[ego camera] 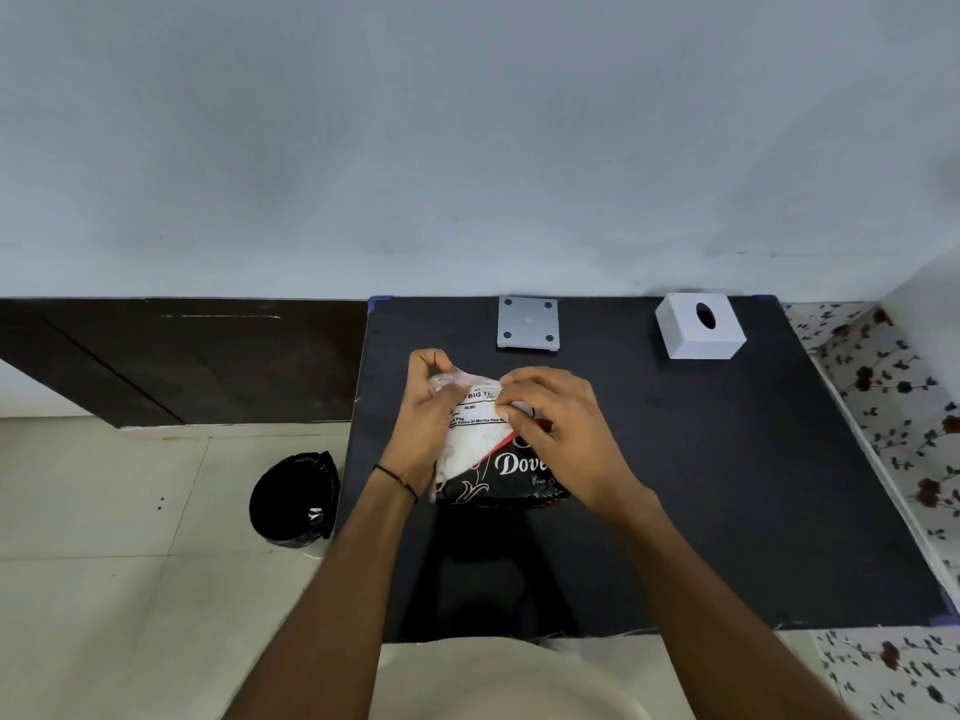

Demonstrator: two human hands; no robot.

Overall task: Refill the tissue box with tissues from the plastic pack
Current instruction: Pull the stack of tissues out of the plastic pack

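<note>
A plastic pack of tissues (488, 459), white on top with a black and red printed lower part, lies on the black table (701, 485) near its middle. My left hand (428, 407) pinches the clear plastic at the pack's far left end. My right hand (556, 423) grips the pack's top right side. The white tissue box (698, 327) with an oval slot stands upright at the table's far right, apart from both hands. A flat grey square lid or base plate (529, 323) with a dark dot in each corner lies at the far middle.
A black-lined waste bin (293, 498) stands on the tiled floor left of the table. A dark wooden panel (182, 356) runs along the wall at the left. A floral-patterned surface (893, 423) borders the table's right side. The grey wall is close behind.
</note>
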